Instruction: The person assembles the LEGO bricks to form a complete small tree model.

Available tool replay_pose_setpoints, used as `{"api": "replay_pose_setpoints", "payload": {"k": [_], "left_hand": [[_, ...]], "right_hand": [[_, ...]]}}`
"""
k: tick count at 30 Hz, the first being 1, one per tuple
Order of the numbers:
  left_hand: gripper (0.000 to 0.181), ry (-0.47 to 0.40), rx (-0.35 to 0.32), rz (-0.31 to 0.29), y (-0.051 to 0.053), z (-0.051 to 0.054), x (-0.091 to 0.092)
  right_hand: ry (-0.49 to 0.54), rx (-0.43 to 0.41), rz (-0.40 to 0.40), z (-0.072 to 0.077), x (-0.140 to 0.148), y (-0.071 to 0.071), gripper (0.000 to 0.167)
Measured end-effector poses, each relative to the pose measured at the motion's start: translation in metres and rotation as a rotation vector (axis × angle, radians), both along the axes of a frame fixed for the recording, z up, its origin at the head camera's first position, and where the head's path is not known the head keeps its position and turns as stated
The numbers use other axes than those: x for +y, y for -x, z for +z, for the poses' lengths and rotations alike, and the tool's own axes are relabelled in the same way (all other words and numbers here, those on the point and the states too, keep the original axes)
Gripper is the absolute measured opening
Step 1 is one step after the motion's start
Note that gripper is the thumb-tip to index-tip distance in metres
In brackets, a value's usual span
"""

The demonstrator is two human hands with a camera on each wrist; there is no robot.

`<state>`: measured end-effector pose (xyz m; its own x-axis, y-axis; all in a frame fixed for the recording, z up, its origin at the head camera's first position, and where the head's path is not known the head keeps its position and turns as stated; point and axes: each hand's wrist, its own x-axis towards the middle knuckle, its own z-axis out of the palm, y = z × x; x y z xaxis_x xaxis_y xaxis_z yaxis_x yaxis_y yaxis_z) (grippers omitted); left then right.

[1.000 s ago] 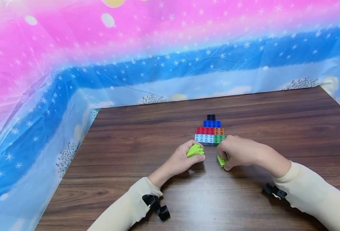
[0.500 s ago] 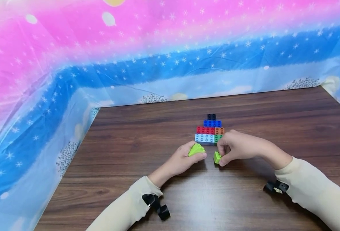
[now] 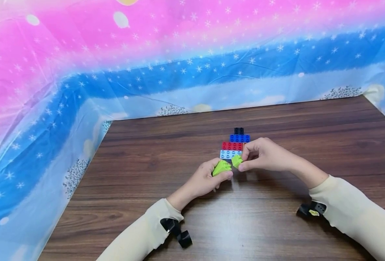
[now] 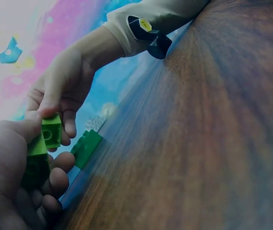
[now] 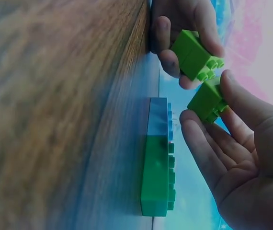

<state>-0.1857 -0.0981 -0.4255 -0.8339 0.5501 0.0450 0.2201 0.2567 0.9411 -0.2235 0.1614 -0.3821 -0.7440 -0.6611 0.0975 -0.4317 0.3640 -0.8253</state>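
Note:
My left hand [image 3: 203,180] grips a lime-green toy brick block [image 3: 221,168] between thumb and fingers, studs facing right. A seam across its side shows in the right wrist view, so it looks like stacked bricks. A smaller lime-green brick [image 3: 236,161] is pinched by the thumb and fingertips of my right hand [image 3: 265,156], raised off the table. In the right wrist view this small brick [image 5: 206,101] sits right at the studs of the left hand's block [image 5: 190,53]; whether they touch I cannot tell.
Behind the hands, rows of bricks lie on the wooden table [image 3: 153,159]: white [image 3: 226,154], red [image 3: 232,146], blue [image 3: 239,138] and black [image 3: 239,130]. A green brick [image 5: 155,177] beside the white one is covered by my right hand in the head view. A patterned cloth [image 3: 179,79] hangs behind.
My right hand has lifted the small lime-green brick off the table, turned it, and carried it left and away to the block in my left hand. The left hand has barely moved.

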Motion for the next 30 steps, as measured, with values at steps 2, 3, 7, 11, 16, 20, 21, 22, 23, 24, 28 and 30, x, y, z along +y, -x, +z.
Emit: {"api": "replay_pose_setpoints", "payload": {"k": [2,3,7,11,16,20,21,22,23,24,28,30], "left_hand": [[0.020,-0.002,-0.002,-0.002,0.000,0.000,0.000],[0.020,-0.001,-0.001,-0.003,0.000,0.000,0.001],[0.020,0.006,0.014,-0.013,0.000,0.000,0.001],[0.018,0.018,0.027,-0.024,0.000,0.000,0.001],[0.019,0.037,0.026,-0.036,-0.001,0.002,0.000],[0.019,0.043,0.028,-0.050,-0.001,0.003,-0.001],[0.019,0.040,0.028,-0.052,-0.002,0.003,-0.001],[0.018,0.039,0.029,-0.054,-0.002,0.003,-0.001],[0.018,0.039,0.029,-0.057,-0.002,0.003,-0.001],[0.017,0.038,0.031,-0.060,-0.002,0.002,-0.001],[0.015,0.034,0.050,-0.073,-0.001,0.001,-0.001],[0.015,0.036,0.061,-0.076,0.000,0.001,-0.001]], "right_hand": [[0.013,-0.006,-0.006,0.000,-0.001,0.000,0.018],[0.021,-0.008,-0.010,-0.001,-0.002,-0.001,0.018],[0.065,-0.025,-0.012,-0.004,-0.005,-0.002,0.015],[0.108,-0.064,-0.004,-0.007,-0.009,-0.004,0.013],[0.125,-0.100,0.001,-0.008,-0.013,-0.005,0.012],[0.130,-0.105,0.005,-0.008,-0.016,-0.007,0.012],[0.127,-0.102,0.004,-0.007,-0.017,-0.008,0.013],[0.124,-0.097,0.000,-0.007,-0.017,-0.009,0.013],[0.120,-0.089,-0.005,-0.008,-0.017,-0.010,0.013],[0.116,-0.084,-0.011,-0.008,-0.017,-0.011,0.014],[0.109,-0.062,-0.018,-0.008,-0.018,-0.012,0.013],[0.114,-0.062,-0.015,-0.007,-0.019,-0.011,0.013]]}}
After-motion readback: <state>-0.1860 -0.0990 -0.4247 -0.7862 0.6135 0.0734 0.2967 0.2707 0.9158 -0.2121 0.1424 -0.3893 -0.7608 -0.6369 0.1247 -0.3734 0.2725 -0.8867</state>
